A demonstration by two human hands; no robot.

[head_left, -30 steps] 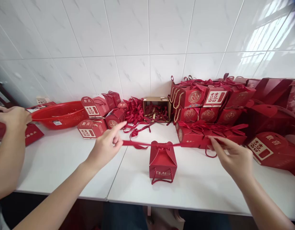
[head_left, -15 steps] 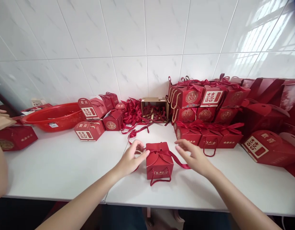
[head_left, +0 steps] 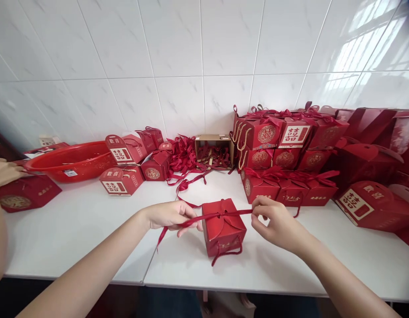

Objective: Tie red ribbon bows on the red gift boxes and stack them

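A small red gift box [head_left: 224, 232] with flap lid and gold lettering stands slightly tilted on the table in front of me. Across its top runs a dark red ribbon [head_left: 235, 213], drawn nearly straight to both sides and crossed at the middle. My left hand [head_left: 173, 215] grips the ribbon left of the box, its tail hanging past the fingers. On the right, my right hand [head_left: 273, 223] pinches the other end between thumb and fingers. A twisted cord handle [head_left: 226, 254] hangs at the box's front.
Stacked red boxes [head_left: 290, 157] with bows stand at the back right. Behind the work lie a heap of ribbons [head_left: 182, 154] and a cardboard box [head_left: 214, 150] of ribbon pieces. At left are a red basin [head_left: 71, 163], more boxes [head_left: 120, 181] and another person's hand [head_left: 7, 172].
Both hands have taken hold of the ribbon and pulled it taut sideways. The box has turned and tipped a little. At left, the other person's box has shifted right.
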